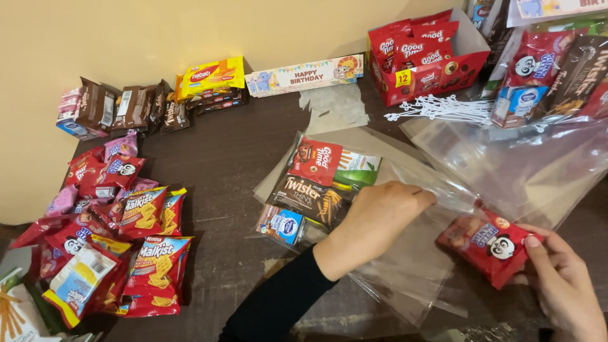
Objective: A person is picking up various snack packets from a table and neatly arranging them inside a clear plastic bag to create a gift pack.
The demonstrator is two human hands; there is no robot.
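On the dark counter, a clear plastic bag is pinned flat by the left hand, its fingers pressed together and laid over the bag's near layer. Packed snacks lie just beside that hand, at its ten o'clock. The red panda-print snack packet is found at three o'clock from the left hand, inside the bag's mouth, its long axis tilted from ten to four o'clock. It is pinched at its lower right end by the right hand, the nearer one.
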